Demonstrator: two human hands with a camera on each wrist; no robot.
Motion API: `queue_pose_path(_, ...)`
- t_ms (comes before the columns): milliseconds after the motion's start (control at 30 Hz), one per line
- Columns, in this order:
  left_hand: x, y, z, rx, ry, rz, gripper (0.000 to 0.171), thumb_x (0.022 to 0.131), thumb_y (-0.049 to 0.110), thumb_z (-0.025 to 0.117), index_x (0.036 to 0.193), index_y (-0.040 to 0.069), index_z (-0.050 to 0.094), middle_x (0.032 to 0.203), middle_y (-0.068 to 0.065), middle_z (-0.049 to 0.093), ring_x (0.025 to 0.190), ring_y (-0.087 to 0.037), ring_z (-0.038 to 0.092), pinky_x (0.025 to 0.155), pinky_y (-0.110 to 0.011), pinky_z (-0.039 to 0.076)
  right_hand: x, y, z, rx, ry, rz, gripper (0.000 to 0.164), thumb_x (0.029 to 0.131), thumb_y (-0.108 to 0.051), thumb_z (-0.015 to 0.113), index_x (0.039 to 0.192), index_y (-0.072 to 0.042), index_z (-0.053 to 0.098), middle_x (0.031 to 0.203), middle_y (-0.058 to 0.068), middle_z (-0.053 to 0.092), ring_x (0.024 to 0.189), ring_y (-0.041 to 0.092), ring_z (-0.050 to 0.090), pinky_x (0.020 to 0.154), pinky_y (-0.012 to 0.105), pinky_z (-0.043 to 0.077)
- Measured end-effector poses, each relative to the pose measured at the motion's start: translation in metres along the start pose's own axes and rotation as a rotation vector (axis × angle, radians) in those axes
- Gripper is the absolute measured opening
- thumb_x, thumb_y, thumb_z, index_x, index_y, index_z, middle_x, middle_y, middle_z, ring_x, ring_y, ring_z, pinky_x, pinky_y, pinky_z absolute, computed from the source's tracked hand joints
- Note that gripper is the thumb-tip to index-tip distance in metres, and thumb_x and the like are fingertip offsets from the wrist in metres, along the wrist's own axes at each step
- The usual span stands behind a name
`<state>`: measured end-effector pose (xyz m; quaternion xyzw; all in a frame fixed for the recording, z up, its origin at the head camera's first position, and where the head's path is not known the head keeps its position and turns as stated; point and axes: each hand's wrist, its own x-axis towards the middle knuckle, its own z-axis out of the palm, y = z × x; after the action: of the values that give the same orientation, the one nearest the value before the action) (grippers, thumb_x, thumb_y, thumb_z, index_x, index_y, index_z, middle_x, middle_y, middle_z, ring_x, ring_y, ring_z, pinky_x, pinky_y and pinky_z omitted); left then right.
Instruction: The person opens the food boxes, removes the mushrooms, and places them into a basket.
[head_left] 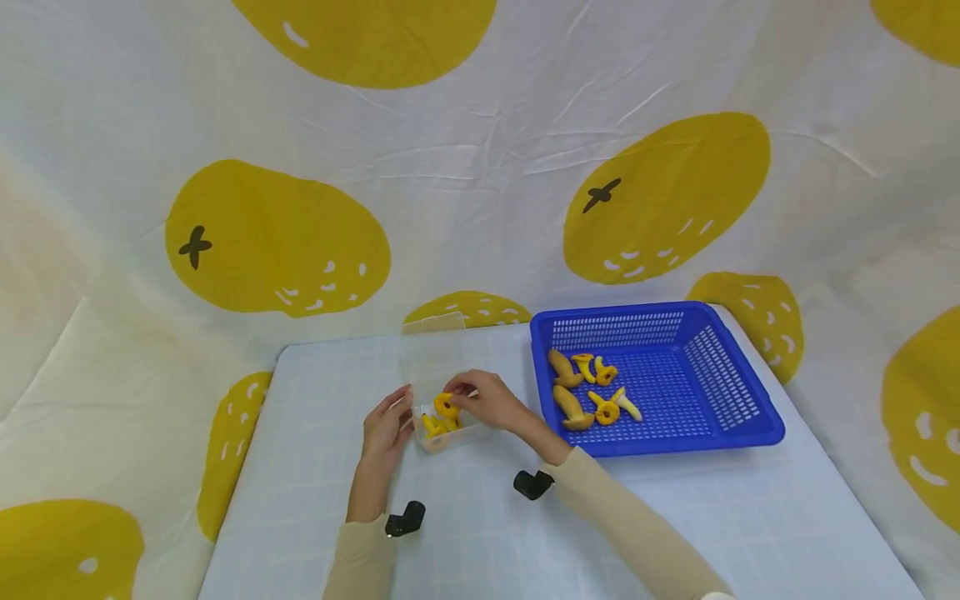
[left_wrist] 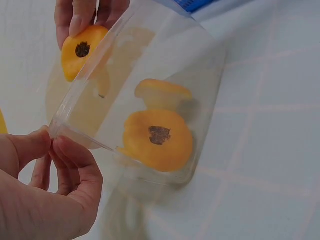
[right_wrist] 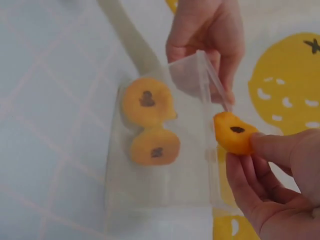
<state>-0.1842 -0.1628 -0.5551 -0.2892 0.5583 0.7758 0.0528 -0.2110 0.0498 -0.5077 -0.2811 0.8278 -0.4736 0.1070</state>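
Observation:
My left hand [head_left: 386,425] pinches the corner of a clear plastic box [left_wrist: 200,150] between thumb and fingers. Inside the box lie yellow mushrooms [left_wrist: 175,150] with dark spots at the middle of their caps, seen through the wall. Over the box's open side, my right hand [head_left: 487,400] holds another yellow mushroom [right_wrist: 227,142] between thumb and fingertips, close to the rim. Its cap, with a dark centre, shows in both wrist views. The box's clear lid [head_left: 433,350] stands folded back on the far side.
Right of the box stands a blue perforated plastic basket [head_left: 667,400]. In its left part lie two brown mushrooms [head_left: 572,408] and several yellow ones [head_left: 606,410]. Both stand on a pale checked table [head_left: 322,467], with a fruit-patterned cloth [head_left: 480,208] hanging behind.

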Motion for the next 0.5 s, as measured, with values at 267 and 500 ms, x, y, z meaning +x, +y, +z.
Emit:
queue_pose_path(267, 0.001, 0.0, 0.0, 0.001, -0.006, 0.015, 0.047, 0.101, 0.02, 0.069, 0.144, 0.003, 0.058, 0.127, -0.01, 0.064, 0.105, -0.023, 0.056, 0.077, -0.023, 0.051, -0.013, 0.003, -0.02, 0.081, 0.039, 0.017, 0.018, 0.102, -0.005, 0.064, 0.117, 0.0, 0.071, 0.106, 0.011, 0.072, 0.098, 0.024, 0.066, 0.09, 0.034, 0.055)
queue_pose_path(500, -0.001, 0.0, 0.001, 0.011, -0.007, 0.013, 0.047, 0.101, 0.02, 0.068, 0.144, 0.004, 0.058, 0.128, -0.009, 0.064, 0.109, -0.025, 0.056, 0.082, -0.026, 0.051, -0.025, 0.007, -0.038, 0.198, 0.069, 0.072, 0.026, 0.104, -0.011, 0.061, 0.126, 0.002, 0.068, 0.114, 0.014, 0.072, 0.105, 0.027, 0.066, 0.093, 0.036, 0.055)
